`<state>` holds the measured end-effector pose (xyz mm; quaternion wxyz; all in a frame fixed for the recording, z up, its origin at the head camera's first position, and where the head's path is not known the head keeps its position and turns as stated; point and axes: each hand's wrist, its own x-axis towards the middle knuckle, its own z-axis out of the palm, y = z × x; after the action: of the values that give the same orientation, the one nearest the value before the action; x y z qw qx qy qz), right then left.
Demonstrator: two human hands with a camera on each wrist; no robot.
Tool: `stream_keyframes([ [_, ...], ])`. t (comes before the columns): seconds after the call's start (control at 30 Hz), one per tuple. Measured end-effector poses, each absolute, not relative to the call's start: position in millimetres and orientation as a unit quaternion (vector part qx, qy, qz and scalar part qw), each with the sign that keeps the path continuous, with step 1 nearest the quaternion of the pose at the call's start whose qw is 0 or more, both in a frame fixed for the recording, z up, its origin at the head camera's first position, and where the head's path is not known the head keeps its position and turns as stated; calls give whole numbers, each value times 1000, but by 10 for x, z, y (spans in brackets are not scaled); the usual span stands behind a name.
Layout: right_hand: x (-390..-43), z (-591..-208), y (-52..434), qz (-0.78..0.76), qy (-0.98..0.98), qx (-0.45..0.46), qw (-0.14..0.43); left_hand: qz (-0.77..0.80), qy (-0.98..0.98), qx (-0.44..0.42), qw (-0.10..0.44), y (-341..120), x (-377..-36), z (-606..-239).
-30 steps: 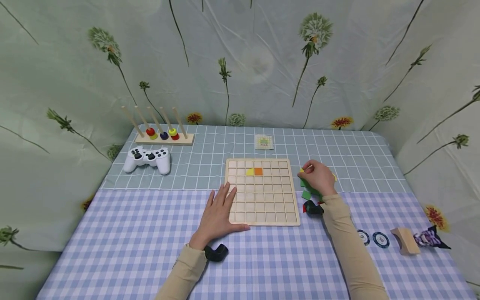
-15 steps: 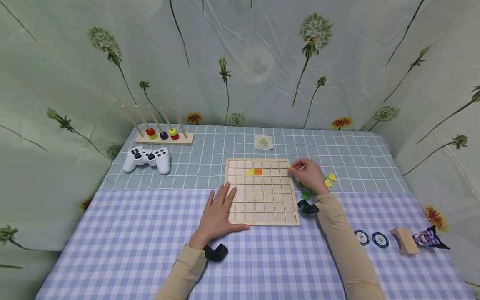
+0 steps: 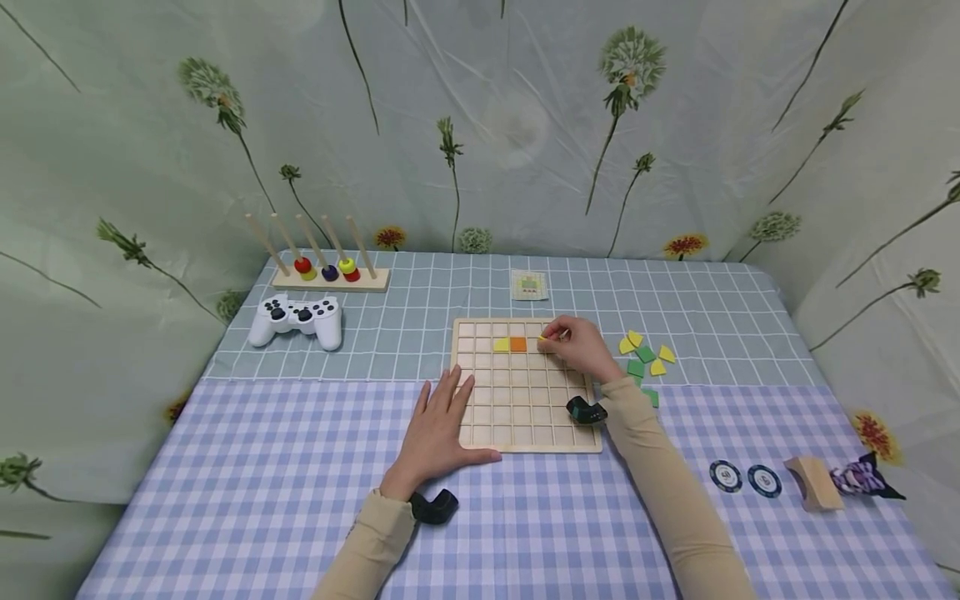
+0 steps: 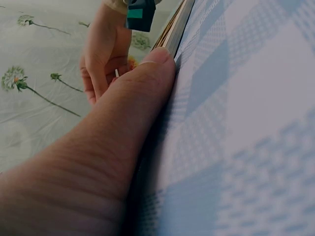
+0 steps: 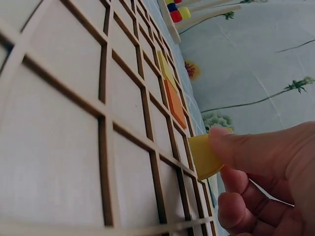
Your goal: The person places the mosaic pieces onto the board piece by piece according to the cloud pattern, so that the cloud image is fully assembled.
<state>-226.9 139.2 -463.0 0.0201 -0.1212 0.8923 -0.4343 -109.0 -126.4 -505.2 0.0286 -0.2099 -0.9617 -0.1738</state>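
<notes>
Step in hand, as judged: placement of a tile. The right hand [image 3: 581, 348] pinches a yellow tile [image 5: 203, 156] between thumb and fingers, just above the grid board [image 3: 525, 433], near the orange tile [image 3: 518, 343]. The left hand [image 3: 438, 425] lies flat, fingers straight, on the board's near left corner. The next move calls for aligning the tile with a cell and lowering it squarely.

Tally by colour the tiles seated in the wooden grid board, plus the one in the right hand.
Yellow: 2, seated yellow tile and pinched yellow tile in the right hand
Orange: 1, orange tile
Total: 3
</notes>
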Motion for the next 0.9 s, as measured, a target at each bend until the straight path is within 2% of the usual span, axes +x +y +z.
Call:
stream_keyframes([
  [0.4, -2298, -4609, 1268, -391, 910, -133, 32, -180, -961, -209, 30, -1267, -1082, -5058],
  [0.9, -2281, -4637, 1223, -327, 940, -101, 5, -182, -960, -211, 34, -1274, -1077, -5046],
])
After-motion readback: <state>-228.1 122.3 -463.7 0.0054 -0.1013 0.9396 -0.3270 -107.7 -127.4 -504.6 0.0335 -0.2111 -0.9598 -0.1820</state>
